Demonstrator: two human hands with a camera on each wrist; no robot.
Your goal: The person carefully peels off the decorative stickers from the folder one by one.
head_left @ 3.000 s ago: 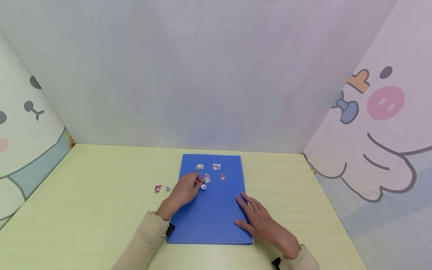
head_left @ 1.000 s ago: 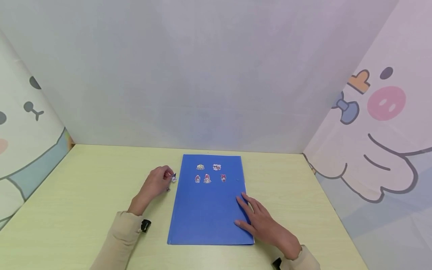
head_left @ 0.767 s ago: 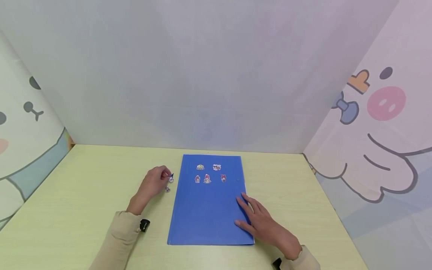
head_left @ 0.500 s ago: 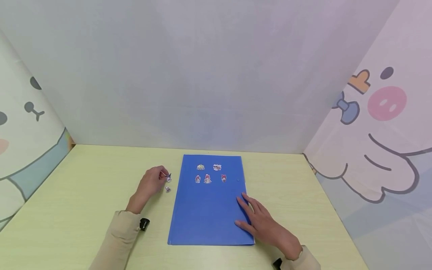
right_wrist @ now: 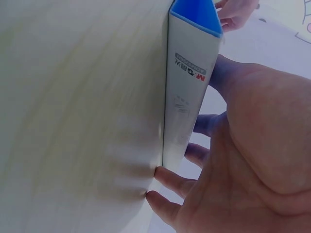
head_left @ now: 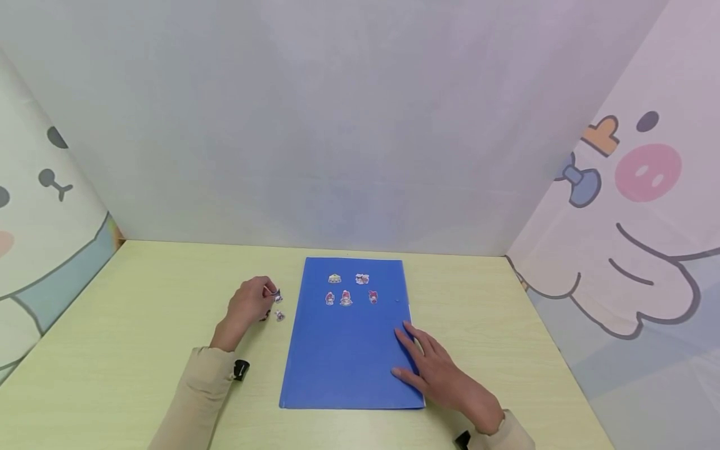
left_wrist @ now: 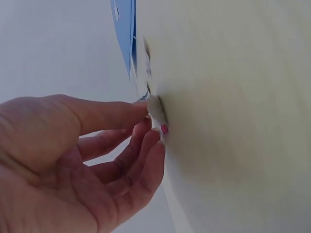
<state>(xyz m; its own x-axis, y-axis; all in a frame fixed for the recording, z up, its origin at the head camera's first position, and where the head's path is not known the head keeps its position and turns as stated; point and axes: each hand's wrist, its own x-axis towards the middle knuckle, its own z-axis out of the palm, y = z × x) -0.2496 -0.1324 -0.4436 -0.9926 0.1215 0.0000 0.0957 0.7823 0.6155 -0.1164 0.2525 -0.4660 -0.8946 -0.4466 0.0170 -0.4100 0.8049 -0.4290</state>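
Observation:
My left hand [head_left: 247,307] hovers at the table just left of the blue file folder [head_left: 343,356]. Between thumb and fingers it pinches a small cartoon sticker [head_left: 278,298], dark at the top. A second sticker [head_left: 280,316] lies on the table beside it, and a dark one [head_left: 265,315] is partly hidden under the hand. My right hand [head_left: 433,369] rests with spread fingers on the folder's right edge. In the right wrist view its lower fingertips touch the table beside the folder's white spine [right_wrist: 187,92]. Several stickers [head_left: 345,299] sit in two rows on the folder's upper half.
The pale wooden table [head_left: 169,281] extends to both sides of the folder. A grey-white backdrop [head_left: 315,125] rises behind it, with cartoon-printed sheets [head_left: 635,250] at left and right. Black wrist straps [head_left: 240,370] show at the cuffs.
My left hand has left the folder, where a sticker now stands at the left of the second row, and pinches another one over the table, drifting slightly left. The right hand stays put.

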